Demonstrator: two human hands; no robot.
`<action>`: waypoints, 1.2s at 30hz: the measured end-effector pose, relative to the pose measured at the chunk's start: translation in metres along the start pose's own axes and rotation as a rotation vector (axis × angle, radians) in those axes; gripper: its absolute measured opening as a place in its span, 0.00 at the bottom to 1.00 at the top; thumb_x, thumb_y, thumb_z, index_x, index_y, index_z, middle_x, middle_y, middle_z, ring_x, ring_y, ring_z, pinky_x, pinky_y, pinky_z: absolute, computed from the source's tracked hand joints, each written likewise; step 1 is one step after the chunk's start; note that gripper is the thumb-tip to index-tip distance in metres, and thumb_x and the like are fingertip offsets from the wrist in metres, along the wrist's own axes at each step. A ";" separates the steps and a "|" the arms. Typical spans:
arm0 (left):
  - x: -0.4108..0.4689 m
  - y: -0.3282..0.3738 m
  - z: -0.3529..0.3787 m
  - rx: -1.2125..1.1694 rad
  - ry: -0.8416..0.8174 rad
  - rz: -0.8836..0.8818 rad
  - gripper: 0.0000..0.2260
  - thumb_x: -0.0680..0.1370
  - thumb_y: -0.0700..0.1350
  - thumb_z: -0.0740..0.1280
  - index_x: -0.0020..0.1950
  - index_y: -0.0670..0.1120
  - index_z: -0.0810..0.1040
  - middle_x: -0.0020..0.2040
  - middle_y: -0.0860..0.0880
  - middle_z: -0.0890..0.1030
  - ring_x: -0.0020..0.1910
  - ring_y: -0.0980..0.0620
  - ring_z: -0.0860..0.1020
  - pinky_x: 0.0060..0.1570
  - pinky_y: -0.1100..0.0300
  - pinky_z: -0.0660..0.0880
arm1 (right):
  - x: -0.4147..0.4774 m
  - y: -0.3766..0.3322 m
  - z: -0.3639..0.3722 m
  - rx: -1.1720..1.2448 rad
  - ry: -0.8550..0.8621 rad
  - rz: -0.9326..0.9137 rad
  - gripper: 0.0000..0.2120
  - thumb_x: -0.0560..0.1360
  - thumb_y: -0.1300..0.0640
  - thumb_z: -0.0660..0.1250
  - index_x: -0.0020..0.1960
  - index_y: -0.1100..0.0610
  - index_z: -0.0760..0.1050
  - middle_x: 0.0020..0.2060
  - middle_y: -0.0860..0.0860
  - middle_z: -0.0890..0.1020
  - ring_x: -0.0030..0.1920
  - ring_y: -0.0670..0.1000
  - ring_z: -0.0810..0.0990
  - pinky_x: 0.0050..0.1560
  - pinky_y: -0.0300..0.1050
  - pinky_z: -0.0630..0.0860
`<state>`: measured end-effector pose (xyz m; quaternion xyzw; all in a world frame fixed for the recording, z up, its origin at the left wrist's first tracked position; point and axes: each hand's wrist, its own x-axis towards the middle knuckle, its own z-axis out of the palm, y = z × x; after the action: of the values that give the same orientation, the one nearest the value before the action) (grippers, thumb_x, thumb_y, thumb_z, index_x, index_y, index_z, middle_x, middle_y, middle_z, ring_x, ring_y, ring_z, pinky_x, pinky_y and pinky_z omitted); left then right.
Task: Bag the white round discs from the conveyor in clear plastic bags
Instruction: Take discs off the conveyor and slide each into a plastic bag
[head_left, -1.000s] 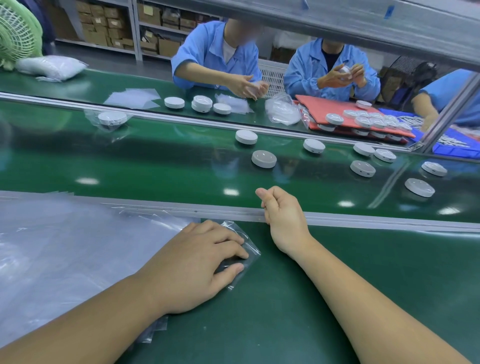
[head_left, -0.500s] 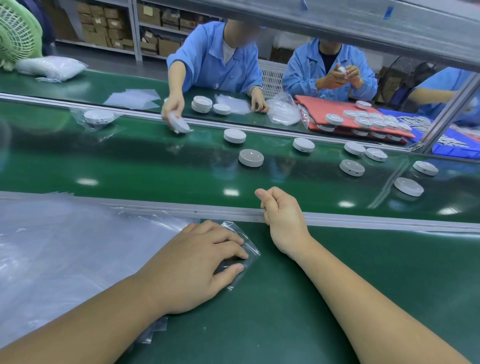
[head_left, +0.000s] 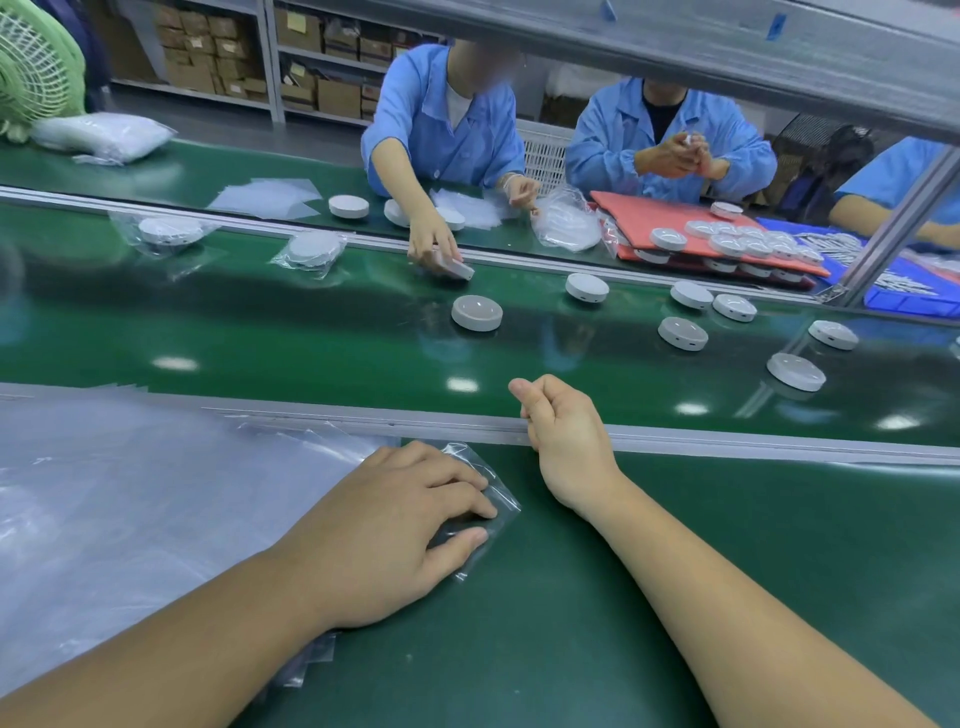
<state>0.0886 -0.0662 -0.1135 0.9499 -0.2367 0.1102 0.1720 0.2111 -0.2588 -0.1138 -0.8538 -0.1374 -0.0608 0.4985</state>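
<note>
Factory floor here, with shelves of cardboard boxes (head_left: 208, 52) along the back wall and a green fan (head_left: 36, 67) off in the top left corner. The big green conveyor belt (head_left: 260, 322) runs straight across the middle. On my side of it, past a metal rail (head_left: 779, 441), there's a green work surface (head_left: 675, 545). A wide heap of clear plastic bags (head_left: 130, 493) covers the left part of that surface.

Across the belt there are two workers in blue coats. One worker (head_left: 447, 130) is reaching down onto the belt with a hand on a disc, and the other worker (head_left: 670, 140) has both hands up at chest height. Next to them is a red tray (head_left: 649, 208) with more discs sitting on it.

The left hand (head_left: 395, 525) lies flat on a single clear bag (head_left: 501, 501) at the edge of the heap, fingers straight and slightly apart, pressing it to the surface. The right hand (head_left: 561, 426) sits at the rail curled into a fist, thumb against the forefinger, nothing in it.

The white round discs are all out on the belt, well apart from both hands. The nearest disc (head_left: 477, 313) is straight ahead of the fist, and several more discs (head_left: 682, 333) are scattered off to the right. Two bagged discs (head_left: 170, 231) sit on the far left of the belt.
</note>
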 end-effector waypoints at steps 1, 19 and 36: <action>0.000 0.000 0.000 -0.001 0.002 0.000 0.17 0.80 0.64 0.54 0.63 0.63 0.77 0.64 0.67 0.74 0.65 0.63 0.67 0.66 0.59 0.65 | 0.000 0.000 0.000 0.001 -0.001 0.000 0.20 0.84 0.45 0.63 0.36 0.53 0.66 0.22 0.41 0.67 0.27 0.43 0.66 0.36 0.43 0.63; 0.000 -0.001 0.000 -0.005 0.001 -0.002 0.17 0.80 0.64 0.54 0.63 0.63 0.77 0.64 0.67 0.74 0.65 0.63 0.68 0.66 0.60 0.64 | -0.002 0.001 -0.002 0.089 0.074 0.008 0.19 0.79 0.33 0.58 0.42 0.46 0.74 0.23 0.45 0.72 0.26 0.45 0.69 0.28 0.36 0.68; 0.001 -0.001 0.000 -0.011 -0.011 -0.005 0.18 0.80 0.65 0.53 0.63 0.63 0.77 0.65 0.67 0.74 0.65 0.63 0.67 0.67 0.58 0.65 | -0.003 0.000 -0.002 0.066 0.074 -0.002 0.20 0.81 0.34 0.57 0.41 0.47 0.75 0.23 0.43 0.72 0.26 0.43 0.68 0.28 0.33 0.66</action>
<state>0.0896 -0.0659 -0.1139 0.9501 -0.2359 0.1031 0.1762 0.2087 -0.2611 -0.1140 -0.8339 -0.1219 -0.0883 0.5310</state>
